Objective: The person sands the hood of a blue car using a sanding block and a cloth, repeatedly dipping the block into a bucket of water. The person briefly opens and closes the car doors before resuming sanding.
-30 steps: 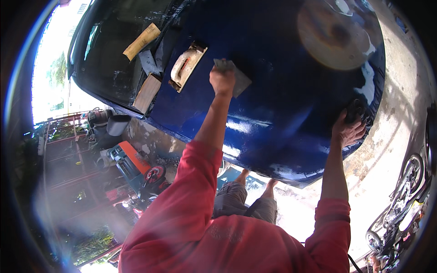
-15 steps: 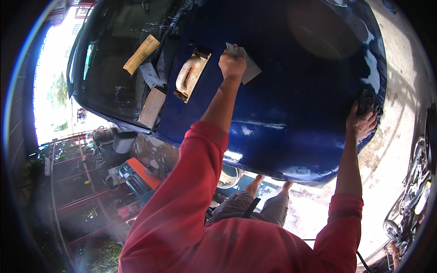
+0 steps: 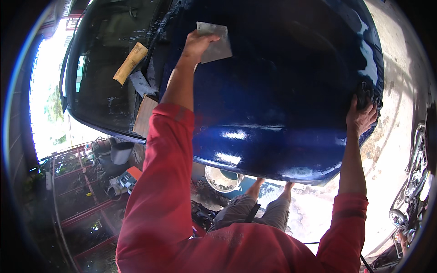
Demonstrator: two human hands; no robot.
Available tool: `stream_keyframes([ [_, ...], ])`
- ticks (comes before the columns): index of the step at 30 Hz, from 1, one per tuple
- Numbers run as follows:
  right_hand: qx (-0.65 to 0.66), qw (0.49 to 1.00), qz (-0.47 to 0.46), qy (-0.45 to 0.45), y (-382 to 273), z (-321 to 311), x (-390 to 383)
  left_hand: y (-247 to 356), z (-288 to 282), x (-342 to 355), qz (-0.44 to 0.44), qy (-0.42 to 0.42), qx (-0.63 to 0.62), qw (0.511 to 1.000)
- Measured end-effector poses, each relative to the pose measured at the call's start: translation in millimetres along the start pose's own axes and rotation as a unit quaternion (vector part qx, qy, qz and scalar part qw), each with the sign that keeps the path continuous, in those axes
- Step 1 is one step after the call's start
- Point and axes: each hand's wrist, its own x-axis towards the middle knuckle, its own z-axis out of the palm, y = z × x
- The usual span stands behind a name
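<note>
My left hand (image 3: 199, 44) is closed on the edge of a thin, stiff-looking grey sheet (image 3: 219, 49), over the dark blue car hood (image 3: 273, 91) near the windshield side. The sheet's material cannot be told for sure. At the hood's right edge, my right hand (image 3: 360, 120) rests with its fingers curled against a crumpled dark cloth-like thing (image 3: 363, 93). The hand float with a white handle, seen earlier on the hood, is almost wholly hidden behind my left forearm.
By the windshield (image 3: 104, 68) lie a yellowish curved strip (image 3: 130, 63), a grey strip (image 3: 142, 83) and a wooden block (image 3: 145, 115). A white bucket (image 3: 223, 179) stands on the ground beside the hood. Metal parts (image 3: 412, 170) are piled at the far right.
My left hand has moved left and away from me across the hood with the grey sheet, and my forearm now covers the float. My right hand has stayed about where it was.
</note>
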Motion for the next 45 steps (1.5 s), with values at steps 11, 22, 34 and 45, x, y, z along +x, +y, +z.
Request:
stream_keyframes([
  [11, -0.008, 1.0, -0.019, 0.019, 12.4, 14.5, 4.4, -18.6, -13.7, 13.0, 0.182, -0.216, 0.293, 0.913],
  [22, -0.017, 0.998, -0.037, 0.041, 23.8, 21.9, 12.8, -14.3, -5.9, 26.8, 0.166, -0.238, 0.219, 0.932],
  [34, -0.022, 0.998, -0.045, 0.041, 23.3, 21.1, 15.0, -3.3, 2.1, 10.1, 0.249, -0.309, 0.321, 0.86],
  [45, -0.009, 0.999, -0.027, 0.044, 19.8, 20.3, 10.8, 0.7, 13.9, -34.0, 0.182, -0.317, 0.32, 0.874],
])
